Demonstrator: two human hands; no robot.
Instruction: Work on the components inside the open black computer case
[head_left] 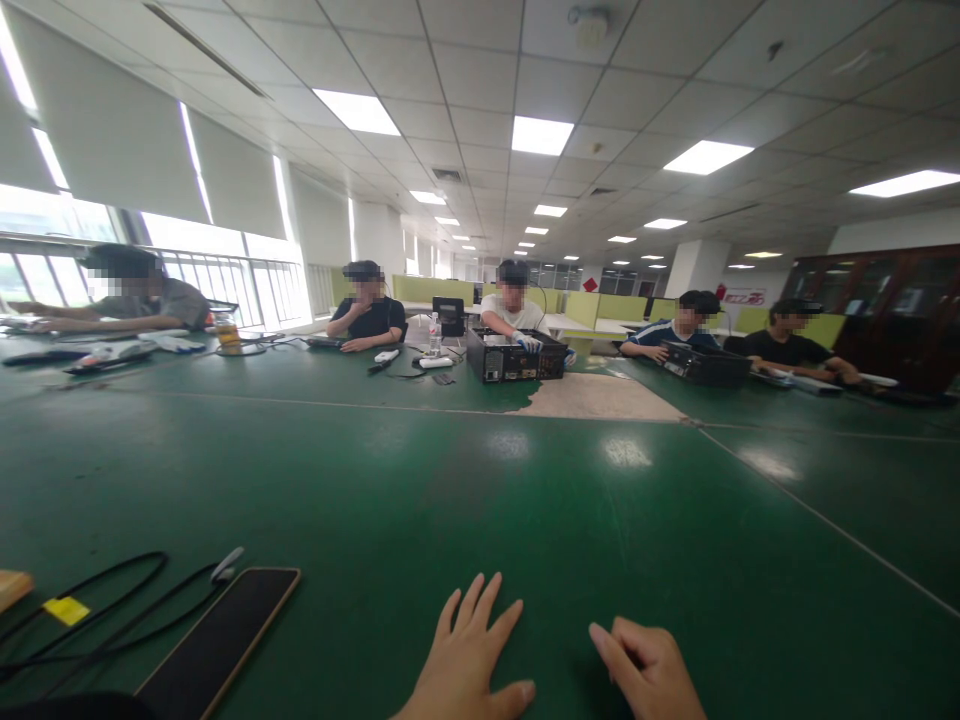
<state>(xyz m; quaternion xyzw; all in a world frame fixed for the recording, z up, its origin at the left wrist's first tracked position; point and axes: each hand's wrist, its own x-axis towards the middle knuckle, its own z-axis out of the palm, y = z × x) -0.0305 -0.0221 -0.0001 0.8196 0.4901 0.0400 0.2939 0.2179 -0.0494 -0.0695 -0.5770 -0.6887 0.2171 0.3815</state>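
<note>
left hand (466, 665) flat, grip wide, right hand (651, 670) curled, empty, phone (217, 642) well left on green table (525, 520)

An open-plan office doubling as a workshop: a grid ceiling (480, 60) with flat light panels (541, 134) runs deep toward 12 o'clock, blinds cover windows (112, 160) at 10 o'clock, and low green partitions (435, 290) stand behind. Five people sit around a green-matted table (480, 500), one over an opened computer case (516, 358) at 12 o'clock.
</note>
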